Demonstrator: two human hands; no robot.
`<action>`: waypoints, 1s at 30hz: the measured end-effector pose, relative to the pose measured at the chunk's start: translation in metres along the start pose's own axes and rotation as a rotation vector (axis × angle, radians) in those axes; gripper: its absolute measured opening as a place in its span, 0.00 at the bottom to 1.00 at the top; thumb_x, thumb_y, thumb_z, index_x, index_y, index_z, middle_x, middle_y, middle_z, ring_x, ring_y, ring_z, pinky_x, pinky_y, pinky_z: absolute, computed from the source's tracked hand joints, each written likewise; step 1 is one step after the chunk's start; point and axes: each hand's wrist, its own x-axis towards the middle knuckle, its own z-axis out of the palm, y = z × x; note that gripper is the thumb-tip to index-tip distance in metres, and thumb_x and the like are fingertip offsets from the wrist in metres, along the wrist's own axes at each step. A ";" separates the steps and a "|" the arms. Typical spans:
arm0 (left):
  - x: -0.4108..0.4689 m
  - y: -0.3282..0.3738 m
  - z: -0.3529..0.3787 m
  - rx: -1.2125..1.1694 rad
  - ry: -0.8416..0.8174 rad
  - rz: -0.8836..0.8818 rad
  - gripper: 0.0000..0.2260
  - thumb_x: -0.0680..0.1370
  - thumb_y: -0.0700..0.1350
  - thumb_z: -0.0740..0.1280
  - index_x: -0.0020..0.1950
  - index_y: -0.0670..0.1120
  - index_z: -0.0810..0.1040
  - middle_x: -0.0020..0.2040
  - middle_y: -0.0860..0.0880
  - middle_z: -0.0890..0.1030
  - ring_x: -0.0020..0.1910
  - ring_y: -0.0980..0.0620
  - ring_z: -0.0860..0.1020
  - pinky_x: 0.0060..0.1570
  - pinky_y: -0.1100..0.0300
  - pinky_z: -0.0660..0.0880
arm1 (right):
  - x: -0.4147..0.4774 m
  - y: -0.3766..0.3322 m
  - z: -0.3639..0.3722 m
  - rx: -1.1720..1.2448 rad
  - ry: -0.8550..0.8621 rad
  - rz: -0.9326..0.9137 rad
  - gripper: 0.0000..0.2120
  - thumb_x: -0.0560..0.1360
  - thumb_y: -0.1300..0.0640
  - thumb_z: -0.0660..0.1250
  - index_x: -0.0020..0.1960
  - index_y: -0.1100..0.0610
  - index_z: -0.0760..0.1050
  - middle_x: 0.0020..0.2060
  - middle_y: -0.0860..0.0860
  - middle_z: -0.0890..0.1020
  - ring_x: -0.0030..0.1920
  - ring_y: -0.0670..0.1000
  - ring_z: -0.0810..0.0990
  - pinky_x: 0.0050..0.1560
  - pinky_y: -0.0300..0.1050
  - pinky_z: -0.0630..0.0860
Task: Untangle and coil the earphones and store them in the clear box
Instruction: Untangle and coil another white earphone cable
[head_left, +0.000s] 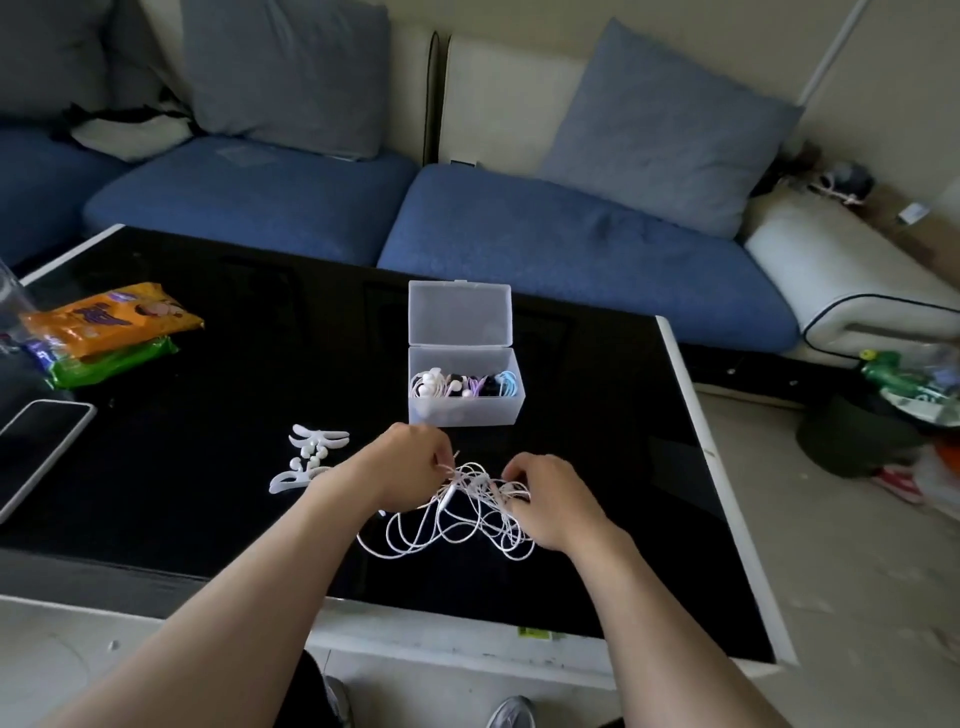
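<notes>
Pinching the white earphone tangle (457, 519) between left hand (410, 467) and right hand (545, 501), both curled onto its loops, just this side of the clear box (465, 410), left nearer.

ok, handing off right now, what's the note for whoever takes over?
Left hand: pinches the tangled white earphone cable at its upper left.
Right hand: grips the tangle's right side.
Loops hang down onto the glossy black table.
Clear plastic box: just beyond the hands, lid open.
Done: coiled white, black, purple and blue earphones sit in the box.
Left: untangle this set, coil it, box it.
Flat white plastic pieces lie left of the hands.
</notes>
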 end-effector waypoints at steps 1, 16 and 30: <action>-0.002 0.002 0.001 -0.024 0.024 -0.005 0.08 0.82 0.46 0.64 0.55 0.53 0.82 0.56 0.50 0.82 0.54 0.51 0.80 0.51 0.59 0.75 | -0.005 -0.001 -0.001 -0.025 0.010 0.007 0.13 0.82 0.51 0.69 0.66 0.48 0.78 0.60 0.52 0.80 0.59 0.56 0.81 0.59 0.53 0.80; -0.042 0.019 0.002 -0.270 0.386 -0.032 0.06 0.79 0.43 0.73 0.56 0.48 0.80 0.51 0.50 0.73 0.54 0.52 0.74 0.49 0.64 0.66 | -0.066 0.001 -0.042 0.437 0.408 0.142 0.05 0.85 0.59 0.62 0.58 0.53 0.76 0.47 0.48 0.80 0.39 0.45 0.81 0.30 0.34 0.71; -0.051 0.029 -0.019 -0.614 0.496 -0.130 0.12 0.85 0.47 0.58 0.52 0.49 0.81 0.40 0.47 0.81 0.33 0.51 0.75 0.32 0.58 0.70 | -0.068 -0.021 -0.052 0.932 0.501 0.345 0.12 0.82 0.59 0.65 0.65 0.54 0.78 0.57 0.55 0.83 0.49 0.52 0.83 0.45 0.42 0.75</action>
